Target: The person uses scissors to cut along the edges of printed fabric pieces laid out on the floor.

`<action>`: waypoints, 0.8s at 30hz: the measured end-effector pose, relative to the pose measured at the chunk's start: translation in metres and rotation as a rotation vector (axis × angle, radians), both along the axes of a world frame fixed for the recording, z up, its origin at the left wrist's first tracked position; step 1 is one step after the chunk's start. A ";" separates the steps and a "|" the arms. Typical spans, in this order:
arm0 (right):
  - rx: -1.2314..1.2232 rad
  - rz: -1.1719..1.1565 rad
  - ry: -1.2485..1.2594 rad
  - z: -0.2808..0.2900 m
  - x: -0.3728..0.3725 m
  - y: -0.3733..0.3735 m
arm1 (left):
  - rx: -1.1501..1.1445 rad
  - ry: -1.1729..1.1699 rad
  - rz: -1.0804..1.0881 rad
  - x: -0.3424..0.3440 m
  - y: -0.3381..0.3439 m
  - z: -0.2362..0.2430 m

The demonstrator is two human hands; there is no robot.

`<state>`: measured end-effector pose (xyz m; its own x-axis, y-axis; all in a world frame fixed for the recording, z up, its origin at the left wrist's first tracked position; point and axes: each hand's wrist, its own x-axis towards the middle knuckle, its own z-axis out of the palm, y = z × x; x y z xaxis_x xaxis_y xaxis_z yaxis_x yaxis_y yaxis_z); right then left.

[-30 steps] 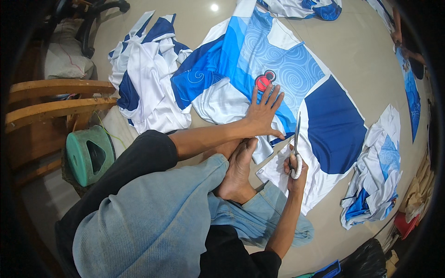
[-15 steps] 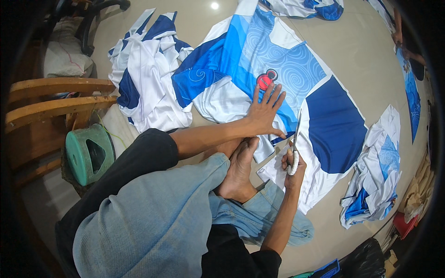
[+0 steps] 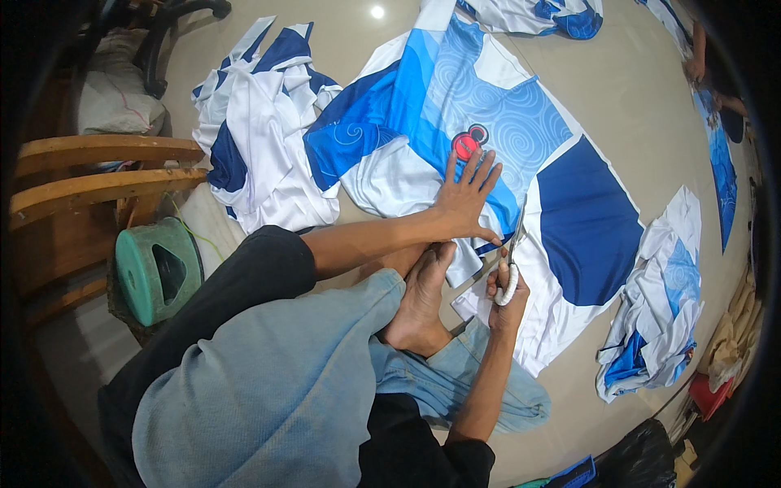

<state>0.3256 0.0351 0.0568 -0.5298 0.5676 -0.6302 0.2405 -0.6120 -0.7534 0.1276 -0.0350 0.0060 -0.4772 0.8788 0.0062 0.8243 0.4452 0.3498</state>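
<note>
Spread over the floor in front of me is a printed fabric panel (image 3: pixel 508 114) in light and bright blue with swirls and a round red emblem. My left hand (image 3: pixel 466 199) presses flat on its lower part, fingers spread. In my right hand (image 3: pixel 509 297) is a pair of scissors (image 3: pixel 517 236) with white-wrapped handles. Their blades point away from me along the seam between the blue print and a white strip bordering a navy piece (image 3: pixel 590 220). The blade tips lie against the cloth, and I cannot tell how far apart they are. My bare foot (image 3: pixel 419 305) rests close to the near cloth edge.
A white and navy fabric pile (image 3: pixel 264 146) lies at left, another crumpled pile (image 3: pixel 659 293) at right, more cloth (image 3: pixel 537 15) at the far side. A green stool (image 3: pixel 154 268) and wooden chair (image 3: pixel 106 167) stand left. Another person's hand (image 3: pixel 695 69) holds cloth at far right.
My right hand and the scissors have shifted slightly left and toward me along the seam. The left hand stays spread on the cloth.
</note>
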 end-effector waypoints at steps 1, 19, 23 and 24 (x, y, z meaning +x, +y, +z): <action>-0.030 -0.022 0.039 -0.001 -0.001 -0.001 | -0.013 -0.004 -0.006 -0.001 -0.001 0.001; 0.064 -0.111 0.037 -0.006 -0.043 -0.013 | 0.080 0.007 -0.113 -0.023 -0.017 -0.008; 0.057 -0.135 0.060 -0.008 -0.043 -0.014 | 0.076 0.003 -0.115 -0.023 -0.016 -0.007; 0.048 -0.140 0.068 -0.008 -0.044 -0.014 | 0.068 0.001 -0.116 -0.024 -0.017 -0.006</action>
<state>0.2818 0.0209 0.0489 -0.4837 0.6674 -0.5662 0.1028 -0.5991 -0.7940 0.1040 -0.0516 -0.0002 -0.3725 0.9255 0.0683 0.8691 0.3221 0.3754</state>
